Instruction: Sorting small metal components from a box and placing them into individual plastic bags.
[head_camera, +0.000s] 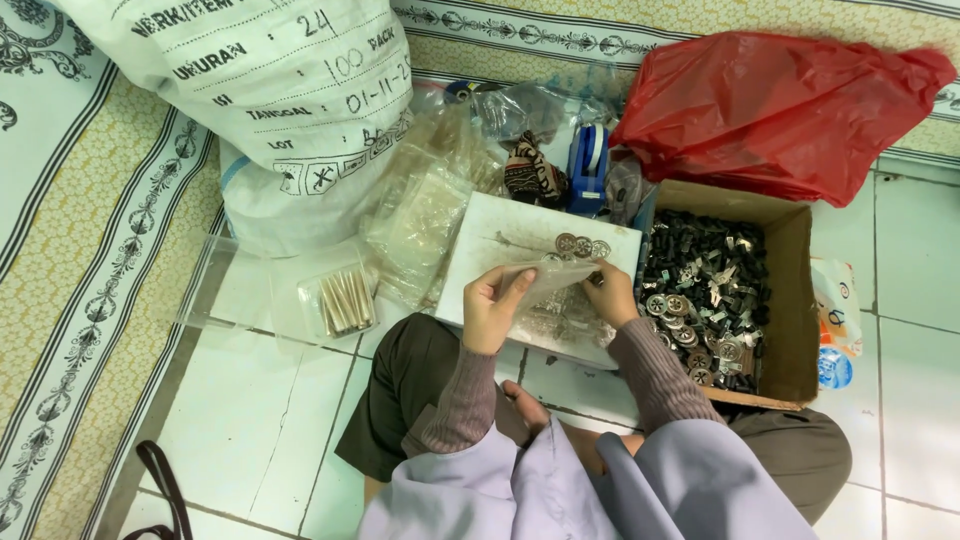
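Note:
My left hand pinches the left edge of a small clear plastic bag. My right hand holds the bag's right side, fingers at its mouth. Both hands hover over a white board resting on my lap. Three round metal discs lie on the board just beyond the bag. Small metal parts show through the bag's lower part.
A cardboard box of black and silver small parts stands at my right. A red plastic bag lies behind it. A big white sack, a heap of clear bags, a blue tape dispenser and packed metal pins lie left and ahead.

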